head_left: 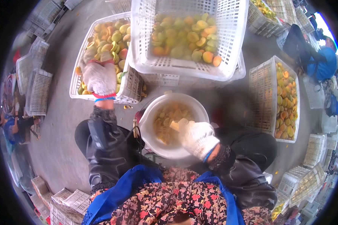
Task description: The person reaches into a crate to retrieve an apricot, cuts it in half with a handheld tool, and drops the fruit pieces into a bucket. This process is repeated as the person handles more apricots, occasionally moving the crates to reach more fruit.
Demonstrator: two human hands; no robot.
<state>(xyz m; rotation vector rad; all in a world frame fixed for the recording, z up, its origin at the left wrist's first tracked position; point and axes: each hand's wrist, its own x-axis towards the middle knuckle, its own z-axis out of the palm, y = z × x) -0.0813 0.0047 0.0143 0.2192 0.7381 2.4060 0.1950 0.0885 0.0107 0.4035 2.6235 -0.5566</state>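
The gloved left hand is reaching toward 10 o'clock, resting among peach-like fruit in a white lattice crate; its fingertips are partly blending into the load, so I cannot tell whether they are closing on a piece. At the middle, just below centre, a round white bucket is standing between the knees, holding blurred yellowish pieces. The gloved right hand is hovering over the bucket's 4 o'clock side, its fingers curling together and clamping a pale yellow piece, whose exact kind is not showing clearly.

At 12 o'clock a white plastic crate, holding more of the fruit, is sitting on top of another crate. At 3 o'clock a third fruit-filled crate is standing on the grey floor, well apart from the bucket.
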